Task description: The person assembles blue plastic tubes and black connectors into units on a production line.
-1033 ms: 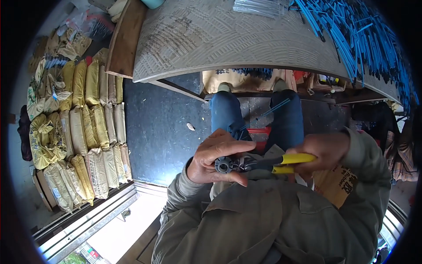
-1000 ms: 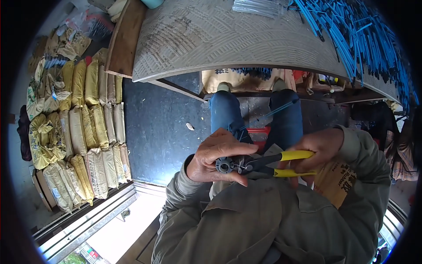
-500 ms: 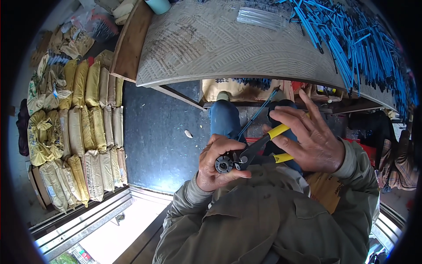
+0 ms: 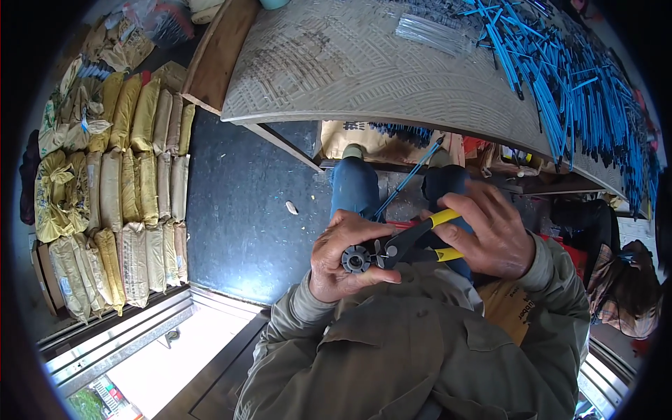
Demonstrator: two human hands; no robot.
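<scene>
My left hand (image 4: 336, 255) is closed around a black round part (image 4: 355, 260) with a notched rim and a hole in its middle. Beside that part are the dark jaws of yellow-handled pliers (image 4: 402, 242), with small shiny metal bits close to them. My right hand (image 4: 493, 234) grips the pliers by the handles, which stand spread apart. A blue rod or rods (image 4: 409, 178) slant up between my knees from near my left hand. What my left palm covers is hidden.
A grey worktop (image 4: 371, 70) lies ahead, with a heap of blue rods with black ends (image 4: 574, 84) at right and a clear plastic bundle (image 4: 430, 33). Stacked tan sacks (image 4: 129, 175) line the left. A wooden board (image 4: 220, 56) edges the worktop. A pale scrap (image 4: 291, 208) lies on the dark floor.
My right hand has closed in on the pliers' handles; its raised fingers have come down. The view has shifted slightly. The round part stays in my left hand.
</scene>
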